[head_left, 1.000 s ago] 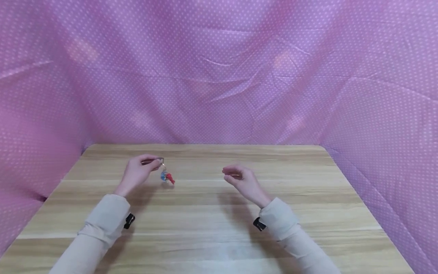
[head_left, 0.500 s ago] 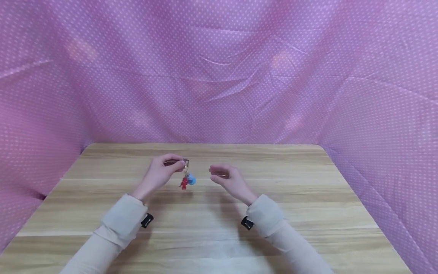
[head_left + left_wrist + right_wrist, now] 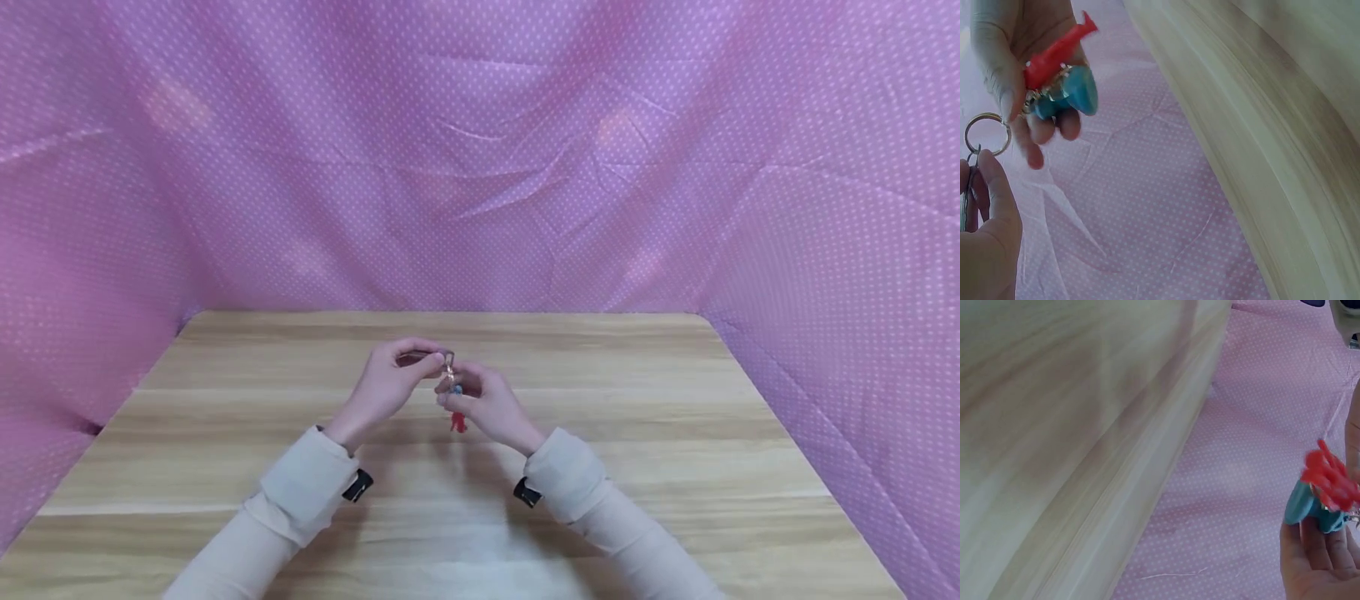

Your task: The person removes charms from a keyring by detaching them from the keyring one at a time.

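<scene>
My left hand (image 3: 381,387) pinches a slim metal piece at the top of a keychain, over the middle of the table. From it hangs a gold ring (image 3: 988,115), seen in the left wrist view. Below the ring dangle a red figure-shaped charm (image 3: 1054,59) and a blue-green charm (image 3: 1082,90). My right hand (image 3: 491,408) has its curled fingers and thumb around the chain and charms, with the red charm showing below the thumb in the head view. The thumb hides part of the chain; the left fingers cover most of the metal piece.
A light wood-grain table (image 3: 465,533) lies under both hands. Pink dotted cloth (image 3: 480,208) surrounds it at the back and both sides. A dark wrist strap piece (image 3: 357,485) shows at each cuff.
My left hand has carried the keychain rightward to the middle. My right hand has moved left to meet it, and its fingers now close around the hanging charms.
</scene>
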Demonstrator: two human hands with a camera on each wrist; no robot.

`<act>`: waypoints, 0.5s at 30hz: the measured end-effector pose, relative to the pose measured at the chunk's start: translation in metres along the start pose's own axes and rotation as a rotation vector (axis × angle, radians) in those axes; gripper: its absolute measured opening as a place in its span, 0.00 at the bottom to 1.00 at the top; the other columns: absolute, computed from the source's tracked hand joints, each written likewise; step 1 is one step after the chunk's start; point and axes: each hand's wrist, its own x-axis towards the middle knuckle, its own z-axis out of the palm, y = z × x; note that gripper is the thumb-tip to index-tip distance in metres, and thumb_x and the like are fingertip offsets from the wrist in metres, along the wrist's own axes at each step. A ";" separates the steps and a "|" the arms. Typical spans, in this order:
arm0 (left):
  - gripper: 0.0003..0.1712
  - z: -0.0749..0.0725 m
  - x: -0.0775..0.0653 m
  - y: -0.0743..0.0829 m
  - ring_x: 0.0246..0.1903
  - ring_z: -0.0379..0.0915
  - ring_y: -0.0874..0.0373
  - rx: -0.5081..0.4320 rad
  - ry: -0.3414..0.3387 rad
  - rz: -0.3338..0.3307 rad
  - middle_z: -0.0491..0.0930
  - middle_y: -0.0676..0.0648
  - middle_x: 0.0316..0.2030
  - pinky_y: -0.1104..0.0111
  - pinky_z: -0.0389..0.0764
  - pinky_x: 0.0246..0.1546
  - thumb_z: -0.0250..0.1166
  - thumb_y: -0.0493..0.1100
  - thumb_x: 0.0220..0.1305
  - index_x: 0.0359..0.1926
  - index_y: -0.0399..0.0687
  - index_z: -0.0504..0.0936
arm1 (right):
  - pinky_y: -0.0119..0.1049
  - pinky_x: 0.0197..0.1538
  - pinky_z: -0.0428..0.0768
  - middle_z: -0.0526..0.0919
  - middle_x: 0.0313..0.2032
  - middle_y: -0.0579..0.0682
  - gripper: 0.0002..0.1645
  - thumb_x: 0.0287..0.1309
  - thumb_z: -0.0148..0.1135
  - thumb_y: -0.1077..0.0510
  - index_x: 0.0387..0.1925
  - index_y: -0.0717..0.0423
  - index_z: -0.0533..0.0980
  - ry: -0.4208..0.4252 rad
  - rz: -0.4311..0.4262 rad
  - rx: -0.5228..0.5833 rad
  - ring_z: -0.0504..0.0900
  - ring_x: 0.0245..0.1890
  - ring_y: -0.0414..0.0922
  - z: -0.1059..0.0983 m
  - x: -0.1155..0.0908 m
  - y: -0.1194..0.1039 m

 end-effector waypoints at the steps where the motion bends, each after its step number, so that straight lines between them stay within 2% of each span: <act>1: 0.14 0.000 0.000 0.000 0.42 0.78 0.57 -0.015 0.003 0.001 0.81 0.46 0.43 0.64 0.78 0.48 0.61 0.46 0.61 0.46 0.46 0.80 | 0.31 0.39 0.81 0.82 0.41 0.60 0.27 0.54 0.61 0.65 0.57 0.61 0.68 0.010 -0.007 -0.002 0.82 0.37 0.45 -0.001 0.000 -0.002; 4: 0.16 -0.001 0.001 0.001 0.42 0.78 0.56 -0.049 0.012 0.004 0.80 0.45 0.44 0.65 0.79 0.47 0.61 0.46 0.61 0.48 0.44 0.78 | 0.26 0.28 0.78 0.82 0.37 0.61 0.25 0.56 0.59 0.66 0.56 0.64 0.68 0.043 -0.041 -0.019 0.78 0.26 0.41 -0.003 -0.004 -0.015; 7: 0.16 -0.003 0.001 -0.001 0.42 0.79 0.57 -0.064 0.026 -0.001 0.80 0.44 0.45 0.67 0.79 0.47 0.61 0.45 0.61 0.48 0.42 0.78 | 0.24 0.25 0.74 0.82 0.35 0.62 0.22 0.57 0.58 0.66 0.53 0.66 0.70 0.075 -0.073 -0.047 0.75 0.22 0.41 -0.006 -0.009 -0.026; 9: 0.16 -0.003 0.001 -0.003 0.41 0.79 0.58 -0.081 0.038 -0.004 0.80 0.42 0.45 0.68 0.79 0.47 0.61 0.44 0.61 0.48 0.40 0.77 | 0.25 0.25 0.75 0.82 0.35 0.63 0.18 0.57 0.58 0.66 0.50 0.68 0.72 0.096 -0.096 -0.060 0.75 0.22 0.43 -0.008 -0.011 -0.028; 12: 0.16 -0.002 0.000 -0.007 0.39 0.79 0.60 -0.110 0.050 -0.006 0.79 0.39 0.45 0.70 0.80 0.46 0.60 0.41 0.61 0.47 0.36 0.77 | 0.29 0.34 0.80 0.82 0.36 0.61 0.14 0.57 0.58 0.63 0.44 0.67 0.75 0.132 -0.115 -0.070 0.80 0.31 0.46 -0.011 -0.009 -0.021; 15: 0.15 0.000 -0.001 -0.010 0.37 0.79 0.61 -0.141 0.052 -0.021 0.79 0.38 0.45 0.71 0.80 0.45 0.61 0.39 0.61 0.46 0.34 0.77 | 0.35 0.34 0.82 0.83 0.35 0.59 0.12 0.57 0.59 0.61 0.41 0.65 0.78 0.158 -0.122 -0.081 0.80 0.31 0.46 -0.015 -0.005 -0.011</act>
